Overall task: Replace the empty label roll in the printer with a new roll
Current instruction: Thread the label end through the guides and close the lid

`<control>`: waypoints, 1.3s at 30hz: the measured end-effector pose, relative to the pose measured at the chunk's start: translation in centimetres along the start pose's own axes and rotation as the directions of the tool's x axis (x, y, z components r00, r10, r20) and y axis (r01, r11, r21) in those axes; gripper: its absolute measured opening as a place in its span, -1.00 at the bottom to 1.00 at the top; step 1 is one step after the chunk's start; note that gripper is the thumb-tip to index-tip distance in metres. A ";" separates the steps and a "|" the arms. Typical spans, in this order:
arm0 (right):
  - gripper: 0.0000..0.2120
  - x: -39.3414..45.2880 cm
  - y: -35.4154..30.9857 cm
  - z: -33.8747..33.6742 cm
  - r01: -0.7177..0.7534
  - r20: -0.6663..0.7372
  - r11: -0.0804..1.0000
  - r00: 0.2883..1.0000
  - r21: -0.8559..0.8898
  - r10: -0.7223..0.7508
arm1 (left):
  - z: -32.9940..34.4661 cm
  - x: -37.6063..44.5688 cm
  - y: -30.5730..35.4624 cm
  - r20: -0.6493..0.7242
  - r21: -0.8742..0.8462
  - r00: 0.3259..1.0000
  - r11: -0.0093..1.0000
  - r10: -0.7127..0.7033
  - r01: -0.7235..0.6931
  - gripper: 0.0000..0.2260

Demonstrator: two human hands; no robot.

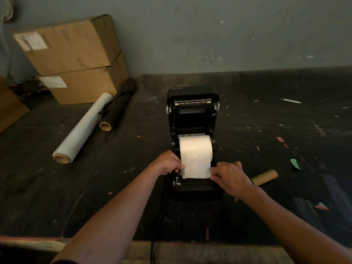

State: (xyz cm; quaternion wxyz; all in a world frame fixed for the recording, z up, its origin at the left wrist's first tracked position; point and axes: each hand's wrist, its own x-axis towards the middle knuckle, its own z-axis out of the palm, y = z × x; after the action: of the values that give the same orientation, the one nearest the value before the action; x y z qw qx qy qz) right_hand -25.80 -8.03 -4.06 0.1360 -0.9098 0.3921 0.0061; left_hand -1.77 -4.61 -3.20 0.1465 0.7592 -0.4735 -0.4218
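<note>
Head view: left hand [168,163] and right hand [227,176], fingers curled, pinching either edge of the paper drawn off the new label roll [196,149]. Roll seated in the open printer [192,115]; empty cardboard core [264,177] just right, on the dark table [266,115].

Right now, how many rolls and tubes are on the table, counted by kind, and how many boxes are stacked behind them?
White label roll in the printer: 1
Clear stretch-film roll: 1
Black roll: 1
Bare cardboard core: 1
Stacked cardboard boxes: 2
Total: 6
</note>
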 end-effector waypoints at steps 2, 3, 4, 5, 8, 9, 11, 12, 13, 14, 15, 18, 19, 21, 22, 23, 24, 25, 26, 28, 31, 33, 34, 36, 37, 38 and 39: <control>-0.87 0.6 0.5 -0.6 -0.069 0.002 0.979 0.998 0.190 0.069 | -0.1 0.1 0.1 0.021 -0.007 1.000 1.000 -0.014 0.014 -0.96; -0.87 0.9 0.7 -0.8 -0.130 -0.014 0.940 0.990 0.315 0.142 | -0.2 0.1 0.1 0.025 -0.004 1.000 1.000 -0.016 0.017 -0.96; -0.89 1.4 0.9 -1.0 -0.194 -0.021 0.889 0.975 0.414 0.222 | -0.2 0.2 0.0 0.024 0.003 1.000 1.000 -0.016 0.016 -0.96; -0.88 1.9 1.1 -1.1 -0.247 -0.016 0.845 0.957 0.475 0.289 | -0.2 0.2 0.0 0.020 0.015 1.000 1.000 -0.013 0.013 -0.96; -0.82 2.9 1.4 -0.4 -0.318 0.043 0.783 0.936 0.534 0.351 | -0.2 0.4 0.0 0.020 0.043 1.000 0.999 -0.009 0.008 -0.94; -0.82 3.1 1.3 -0.2 -0.327 0.051 0.763 0.931 0.558 0.362 | -0.2 0.4 -0.1 0.020 0.044 1.000 0.999 -0.012 0.011 -0.94; -0.82 3.4 1.2 0.3 -0.335 0.049 0.720 0.921 0.608 0.388 | -0.3 0.5 -0.1 0.022 0.033 1.000 0.999 -0.017 0.016 -0.93; -0.82 3.5 1.1 0.4 -0.333 0.043 0.709 0.919 0.621 0.393 | -0.4 0.6 -0.1 0.025 0.026 1.000 1.000 -0.018 0.017 -0.93; -0.82 3.6 1.1 0.5 -0.327 0.036 0.706 0.919 0.628 0.394 | -0.4 0.6 -0.1 0.029 0.022 0.999 1.000 -0.018 0.018 -0.93; -0.82 3.7 1.1 0.6 -0.323 0.029 0.709 0.919 0.627 0.393 | -0.4 0.5 -0.1 0.032 0.023 0.999 1.000 -0.019 0.018 -0.93; -0.82 3.7 1.1 0.6 -0.319 0.024 0.715 0.920 0.622 0.391 | -0.4 0.5 0.0 0.034 0.027 0.999 0.999 -0.019 0.018 -0.93; -0.83 3.9 1.2 0.8 -0.315 0.019 0.746 0.926 0.587 0.376 | -0.5 0.4 0.2 0.039 0.051 0.999 0.999 -0.009 0.007 -0.92; -0.84 3.9 1.3 0.9 -0.310 0.016 0.772 0.932 0.555 0.362 | -0.5 0.4 0.4 0.038 0.076 0.999 0.997 0.004 -0.007 -0.90; -0.84 3.8 1.3 0.9 -0.299 0.012 0.817 0.942 0.493 0.337 | -0.5 0.3 0.7 0.032 0.139 0.999 0.990 0.033 -0.037 -0.87; -0.84 3.8 1.4 0.9 -0.295 0.013 0.822 0.944 0.487 0.331 | -0.6 0.3 0.8 0.034 0.156 0.999 0.987 0.040 -0.044 -0.87; -0.84 3.7 1.3 0.9 -0.292 0.012 0.820 0.944 0.493 0.330 | -0.7 0.2 0.9 0.040 0.165 0.998 0.985 0.042 -0.048 -0.87; -0.85 3.6 1.3 0.8 -0.290 0.004 0.817 0.943 0.498 0.333 | -0.8 0.1 1.0 0.046 0.177 0.998 0.983 0.045 -0.053 -0.89; -0.86 3.3 1.3 0.6 -0.284 -0.016 0.819 0.942 0.499 0.336 | -0.9 -0.1 1.1 0.046 0.199 0.997 0.978 0.054 -0.062 -0.91; -0.88 2.9 1.2 0.4 -0.272 -0.050 0.827 0.939 0.492 0.339 | -0.9 -0.4 1.1 0.030 0.227 0.997 0.971 0.073 -0.078 -0.93; -0.92 1.9 1.1 -0.2 -0.197 -0.142 0.877 0.948 0.437 0.284 | -0.6 -1.0 1.1 -0.095 0.274 0.985 0.955 0.145 -0.114 -0.88; -0.83 0.4 0.1 -0.4 0.016 -0.145 0.968 0.989 0.252 0.021 | 0.5 -2.7 1.0 -0.243 0.354 0.916 0.908 0.320 -0.224 -0.85; -0.73 0.1 -0.6 -0.2 0.065 -0.089 0.986 0.995 0.154 -0.052 | 1.3 -3.5 0.8 -0.161 0.409 0.891 0.851 0.424 -0.331 -0.80; -0.72 0.1 -0.9 -0.1 0.061 -0.077 0.990 0.996 0.130 -0.051 | 1.7 -3.8 0.6 -0.110 0.431 0.884 0.823 0.455 -0.370 -0.75; -0.74 0.1 -1.3 -0.2 0.061 -0.069 0.991 0.996 0.116 -0.053 | 2.1 -3.8 0.0 -0.046 0.495 0.873 0.770 0.485 -0.402 -0.68; -0.76 0.1 -1.3 -0.2 0.066 -0.062 0.991 0.996 0.120 -0.059 | 2.2 -3.8 -0.3 -0.031 0.532 0.868 0.743 0.496 -0.406 -0.67; -0.79 0.0 -1.3 -0.2 0.073 -0.055 0.989 0.996 0.128 -0.066 | 2.3 -3.7 -0.7 -0.021 0.561 0.861 0.719 0.508 -0.410 -0.68; -0.81 0.0 -1.2 -0.2 0.079 -0.051 0.987 0.996 0.137 -0.072 | 2.3 -3.7 -1.1 -0.012 0.578 0.852 0.699 0.523 -0.421 -0.69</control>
State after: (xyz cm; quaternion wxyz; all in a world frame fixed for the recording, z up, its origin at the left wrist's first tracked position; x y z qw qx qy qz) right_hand -24.98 -7.25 -3.61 0.1903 -0.9121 0.3599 -0.0473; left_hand -3.68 -0.53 -3.42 0.0643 0.6545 -0.7392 -0.1452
